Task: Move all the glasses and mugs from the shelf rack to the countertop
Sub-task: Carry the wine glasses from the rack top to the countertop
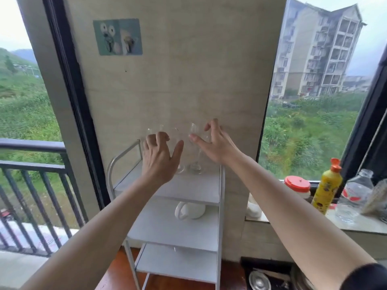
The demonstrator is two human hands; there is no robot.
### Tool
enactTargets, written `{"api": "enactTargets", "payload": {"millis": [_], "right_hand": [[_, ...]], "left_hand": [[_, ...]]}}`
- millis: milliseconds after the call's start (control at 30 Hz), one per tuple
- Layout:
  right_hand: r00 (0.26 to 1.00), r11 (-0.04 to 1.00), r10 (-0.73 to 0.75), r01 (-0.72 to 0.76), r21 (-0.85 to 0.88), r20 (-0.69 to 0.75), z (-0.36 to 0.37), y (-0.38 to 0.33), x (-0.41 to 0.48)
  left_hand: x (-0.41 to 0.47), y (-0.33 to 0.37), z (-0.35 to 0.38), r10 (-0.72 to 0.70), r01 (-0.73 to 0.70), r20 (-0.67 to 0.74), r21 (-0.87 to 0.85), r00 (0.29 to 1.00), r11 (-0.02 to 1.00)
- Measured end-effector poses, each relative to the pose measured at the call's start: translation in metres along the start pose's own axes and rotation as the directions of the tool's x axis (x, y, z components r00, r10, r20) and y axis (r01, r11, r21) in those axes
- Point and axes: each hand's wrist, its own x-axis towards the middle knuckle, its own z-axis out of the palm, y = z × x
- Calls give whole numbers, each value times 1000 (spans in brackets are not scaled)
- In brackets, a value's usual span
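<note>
Reach step; left hand (160, 158) and right hand (215, 143) were spread, gripping nothing, each beside one of two clear stemmed glasses (195, 168) on the white metal shelf rack's (188, 186) top tier; next move likely needs gentle closing, then a straight lift.

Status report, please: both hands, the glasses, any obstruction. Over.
Left hand open by left glass. Right hand open by right glass; both glasses on rack top shelf. White mug below, untouched. Nothing seen blocking.

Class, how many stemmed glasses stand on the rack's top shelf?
2. The left glass stands at the back of the top shelf, partly behind the left hand; the right glass stands beside it, by the right hand. Hands may hide others.
</note>
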Motion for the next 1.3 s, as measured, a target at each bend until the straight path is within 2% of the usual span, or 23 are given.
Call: {"api": "enactTargets", "payload": {"millis": [167,333,500,633,767,867,933,1100,1167,1300], "right_hand": [[997,998,1,3,56,-73,0,-2,-4],[998,987,-23,30,156,-50,-2,-14,-15],[985,947,-70,115,301,-156,-16,-45,-25],[954,946,-55,145,289,-295,-38,-62,-37],[867,953,-26,172,250,-498,-70,-60,-66],[805,946,35,165,280,-592,-98,-44,-97],[768,941,93,141,308,-634,-118,-28,-125],[651,969,188,2,249,-735,-175,14,-227],[617,962,248,-69,263,-747,-204,27,-276],[525,946,325,-179,271,-787,-256,40,-375]], "left_hand": [[-7,5,-3,1,4,49,-104,999,995],[-11,10,-21,-26,39,63,-202,998,979],[-11,25,-57,85,-101,-72,-262,994,960],[-11,48,-77,134,-186,-183,-307,974,933],[-17,79,-76,192,-282,-252,-393,948,875],[-25,107,-59,200,-307,-256,-504,946,807],[-37,127,-39,218,-304,-215,-591,952,747],[-99,200,7,285,-223,-57,-772,957,595],[-131,235,21,350,-183,9,-839,937,512],[-197,301,41,476,-111,127,-891,870,441]]}}
